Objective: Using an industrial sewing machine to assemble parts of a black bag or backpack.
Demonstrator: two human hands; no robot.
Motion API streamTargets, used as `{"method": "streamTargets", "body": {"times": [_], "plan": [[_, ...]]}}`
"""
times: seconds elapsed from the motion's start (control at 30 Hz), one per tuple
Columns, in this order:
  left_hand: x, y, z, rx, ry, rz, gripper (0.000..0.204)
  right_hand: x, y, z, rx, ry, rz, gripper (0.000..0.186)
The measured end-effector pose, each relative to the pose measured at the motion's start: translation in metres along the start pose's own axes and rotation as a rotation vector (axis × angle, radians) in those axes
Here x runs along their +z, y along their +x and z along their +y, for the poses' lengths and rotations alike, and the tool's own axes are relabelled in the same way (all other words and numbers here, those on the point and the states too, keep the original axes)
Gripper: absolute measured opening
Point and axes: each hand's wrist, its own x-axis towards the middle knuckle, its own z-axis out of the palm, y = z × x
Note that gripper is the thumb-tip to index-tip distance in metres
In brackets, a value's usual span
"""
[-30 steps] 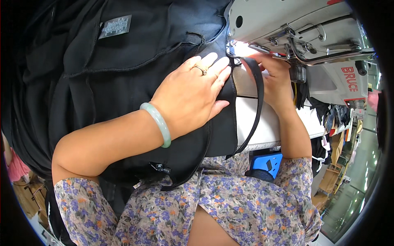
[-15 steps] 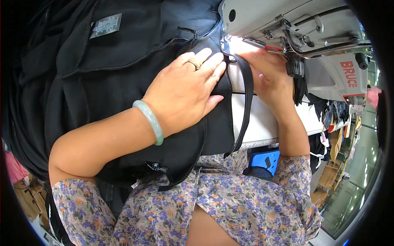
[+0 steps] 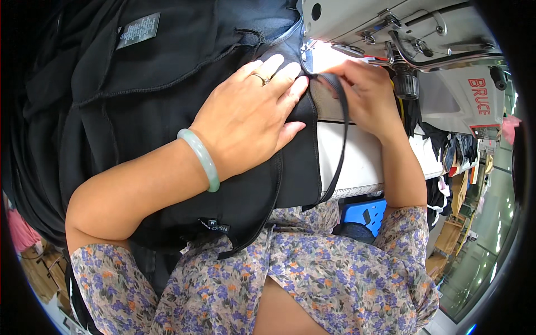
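My left hand (image 3: pixel 248 114) lies flat on a black garment (image 3: pixel 167 106), fingers spread toward the sewing machine's needle area. A narrow black fabric strip (image 3: pixel 341 120) curves from beside the presser foot (image 3: pixel 307 53) down along the garment's right edge. My right hand (image 3: pixel 368 95) is on the far side of the strip, under the machine arm. Its fingers are curled and pinch the strip near its upper end, slightly blurred. Bright light washes out the spot around the needle. A dark label (image 3: pixel 213 225) shows at the garment's near edge.
The white sewing machine (image 3: pixel 446 95) with metal levers fills the upper right. A white table (image 3: pixel 352 156) with a ruler-marked edge lies beneath. Below it is a blue plastic thing (image 3: pixel 365 215). Dark clothes (image 3: pixel 458 151) are piled at the right.
My right hand has drawn back slightly from the needle, its fingers now at the strip, whose upper part has bowed rightward. The garment and left hand have shifted slightly.
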Motion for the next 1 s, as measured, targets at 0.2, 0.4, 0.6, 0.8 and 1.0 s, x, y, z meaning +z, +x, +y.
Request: {"method": "streamTargets", "body": {"times": [0.2,0.4,0.6,0.8,1.0], "plan": [[0.0017,0.0003,-0.0018,0.007,0.003,-0.008,0.055,0.0069,-0.0003,-0.0017,0.417,0.448,0.047,0.013],[0.0048,0.0013,-0.0047,0.124,0.070,0.067,0.047,0.0045,-0.0001,0.0005,0.371,0.309,0.007,0.014],[0.0055,0.0017,-0.0036,0.150,0.099,0.078,0.043,0.0060,0.0022,0.0055,0.275,0.319,0.000,0.019],[0.0065,0.0025,-0.0049,0.164,0.110,0.090,0.040,0.0034,0.0083,0.0031,0.431,0.217,-0.084,0.028],[0.0043,0.0019,-0.0073,0.070,0.009,0.123,0.029,0.0006,0.0049,0.0005,0.409,0.207,-0.068,0.024]]}}
